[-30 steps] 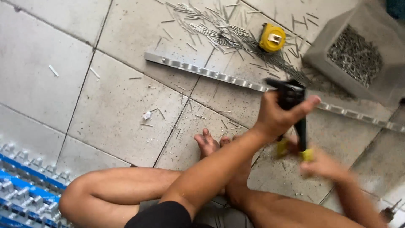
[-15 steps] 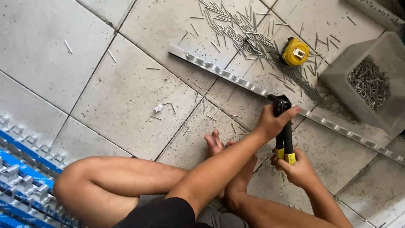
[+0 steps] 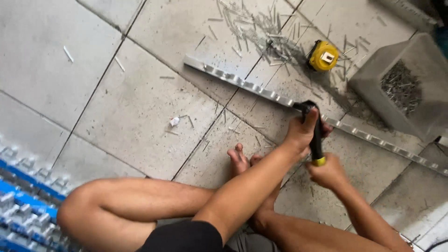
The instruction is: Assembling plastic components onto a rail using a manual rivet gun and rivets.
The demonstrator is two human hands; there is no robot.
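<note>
While the person sits cross-legged on the tiled floor [image 3: 140,107], both hands grasp a black riveter [image 3: 313,133] with yellow handle tips. The left hand [image 3: 303,130] is clenched around the upper handle, thumb over the black head; the right hand [image 3: 329,172] is clenched around the lower handle end, just below the yellow tip. The riveter head sits on a long perforated metal strip [image 3: 242,84], which lies diagonally across the floor from upper left to lower right.

Beyond the strip, loose rivets [image 3: 252,28] are scattered over the tiles, and a yellow tape measure [image 3: 323,56] lies among them. A grey bin [image 3: 368,88] holding more rivets stands at the right edge, near the strip but apart from it. Blue racks [image 3: 23,200] occupy the lower left corner. A bare foot [image 3: 240,158] rests just beside the left forearm, short of the strip. The widest open floor lies left of the strip end, marked only by a few stray rivets and a small white scrap [image 3: 174,121].

Compared with half a second earlier, the hands hold the riveter at the same place on the strip; the view has shifted so the strip, tape measure and bin sit slightly further right and the bin is cut less by the frame edge.
</note>
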